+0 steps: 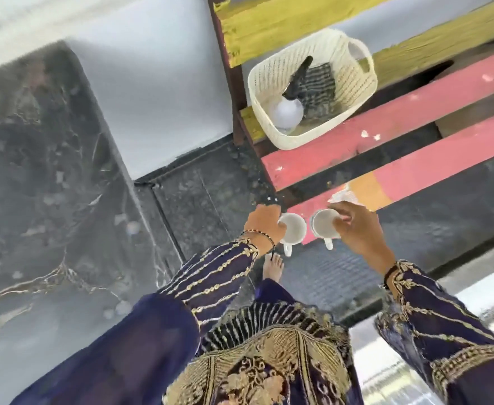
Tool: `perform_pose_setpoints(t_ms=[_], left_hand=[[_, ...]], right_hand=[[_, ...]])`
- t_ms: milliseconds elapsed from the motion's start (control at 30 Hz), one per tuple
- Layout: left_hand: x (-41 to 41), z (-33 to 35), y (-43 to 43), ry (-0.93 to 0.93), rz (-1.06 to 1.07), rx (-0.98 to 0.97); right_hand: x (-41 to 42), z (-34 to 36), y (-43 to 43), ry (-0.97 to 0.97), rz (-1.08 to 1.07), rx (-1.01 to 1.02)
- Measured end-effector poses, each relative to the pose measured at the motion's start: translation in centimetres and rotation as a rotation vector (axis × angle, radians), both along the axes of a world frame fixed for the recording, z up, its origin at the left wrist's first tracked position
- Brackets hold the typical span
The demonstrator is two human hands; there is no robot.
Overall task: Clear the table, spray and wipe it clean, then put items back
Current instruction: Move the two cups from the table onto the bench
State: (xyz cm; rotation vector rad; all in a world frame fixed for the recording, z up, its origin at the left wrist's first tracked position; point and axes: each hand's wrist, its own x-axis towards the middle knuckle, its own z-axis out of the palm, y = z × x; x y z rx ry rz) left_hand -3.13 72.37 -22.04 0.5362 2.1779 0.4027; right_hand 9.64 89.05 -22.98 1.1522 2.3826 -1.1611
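**Cups held at the edge of the slatted desk**

Arms in dark blue sleeves with gold embroidery reach forward and slightly downward, wrists close together over the near edge of the desk (415,124), which is built of pink and yellow painted planks with gaps between them. The left hand (264,225) is bent at the wrist, its fingers curled over the rim of the left cup (294,229), clamped on it. The right hand (356,229) likewise closes its fingers on the rim of the right cup (324,223). Both white cups sit side by side, nearly touching, handles pointing back toward the person, right at the nearest pink plank; whether they rest on it or hang just above it cannot be told.

Farther back on the desk stands a cream plastic basket (353,92), holding a spray bottle (288,111) with a black trigger head and a striped cloth (318,80) beside it. A bare foot (273,268) shows on the dark floor below.
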Motion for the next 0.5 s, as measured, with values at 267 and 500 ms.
perform_pose_setpoints(t_ms=[267, 500], left_hand=[[0.8, -7.2, 6.0, -0.048, 0.041, -0.052], [1.0, -9.0, 7.3, -0.042, 0.055, -0.013]], right_hand=[[0.7, -6.3, 5.6, -0.094, -0.053, 0.012], [0.4, -7.0, 6.9, -0.128, -0.045, 0.037]])
